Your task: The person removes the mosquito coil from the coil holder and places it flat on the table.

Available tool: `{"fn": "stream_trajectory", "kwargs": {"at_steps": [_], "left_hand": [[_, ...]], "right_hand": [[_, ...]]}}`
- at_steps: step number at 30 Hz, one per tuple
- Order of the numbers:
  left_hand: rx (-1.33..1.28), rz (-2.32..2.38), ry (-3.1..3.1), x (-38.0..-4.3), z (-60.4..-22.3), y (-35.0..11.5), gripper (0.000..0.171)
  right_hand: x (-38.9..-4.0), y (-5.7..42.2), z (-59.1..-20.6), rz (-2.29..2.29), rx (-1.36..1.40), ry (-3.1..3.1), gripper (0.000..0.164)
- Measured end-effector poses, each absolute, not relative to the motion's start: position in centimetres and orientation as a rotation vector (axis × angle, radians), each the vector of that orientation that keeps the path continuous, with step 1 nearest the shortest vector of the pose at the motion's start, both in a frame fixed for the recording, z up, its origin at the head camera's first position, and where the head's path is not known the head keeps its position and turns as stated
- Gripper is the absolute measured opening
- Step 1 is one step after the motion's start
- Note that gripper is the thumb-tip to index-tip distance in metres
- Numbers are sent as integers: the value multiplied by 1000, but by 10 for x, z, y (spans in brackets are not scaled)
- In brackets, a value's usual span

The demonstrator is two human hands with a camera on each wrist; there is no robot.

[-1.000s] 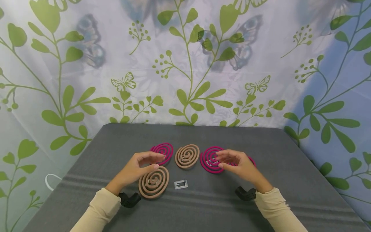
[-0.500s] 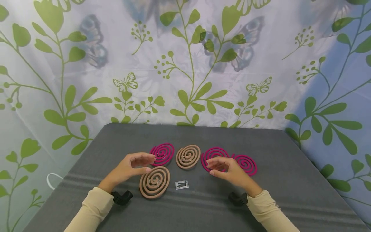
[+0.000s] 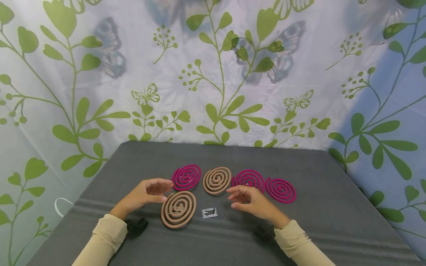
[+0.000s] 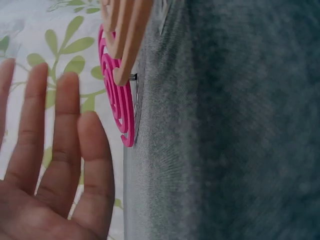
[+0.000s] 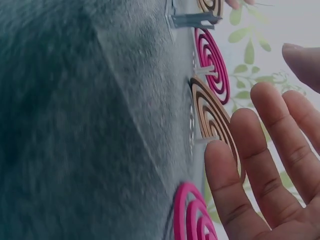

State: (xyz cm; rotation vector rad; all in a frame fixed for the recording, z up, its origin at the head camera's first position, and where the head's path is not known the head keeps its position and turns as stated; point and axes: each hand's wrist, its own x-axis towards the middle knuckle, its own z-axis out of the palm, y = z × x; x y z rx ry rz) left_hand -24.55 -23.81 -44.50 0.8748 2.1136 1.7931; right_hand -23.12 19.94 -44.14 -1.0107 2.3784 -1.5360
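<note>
My left hand (image 3: pixel 146 193) hovers just left of a tan mosquito coil (image 3: pixel 179 208), fingers relaxed and holding nothing. Behind that coil sits a magenta coil (image 3: pixel 187 176), also seen beyond the fingers in the left wrist view. My right hand (image 3: pixel 252 201), loosely bent and free of any object, overlaps the front of another magenta coil (image 3: pixel 247 173). Between the hands lies a flat metal coil stand (image 3: pixel 209 212); its raised prong shows in the right wrist view.
A second tan coil (image 3: pixel 217 180) stands mid-row, and one more magenta coil (image 3: pixel 281 189) is at the right end. Small metal stands show under several coils. A patterned curtain (image 3: pixel 213 74) hangs behind the grey-covered table (image 3: pixel 213 244).
Both hands have drifted left and slightly toward the person, uncovering the far-right magenta coil and more of the left coils. The coils and the loose stand have stayed in place.
</note>
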Motion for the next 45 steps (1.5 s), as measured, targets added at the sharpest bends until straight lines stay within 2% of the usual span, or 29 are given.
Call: {"fn": "stream_trajectory", "kwargs": {"at_steps": [10,25,45], "left_hand": [[738,1729,2028,-249,-454,-249,69],[754,1616,1994,-256,-462,-254,85],[797,1530,2054,-255,-460,-253,88]], "right_hand": [[-233,181,-445,-1521,-1075,2328,40],[-236,160,-452,-1460,-1011,2251,47],[-239,132,-455,-1472,-914,2214,49]]}}
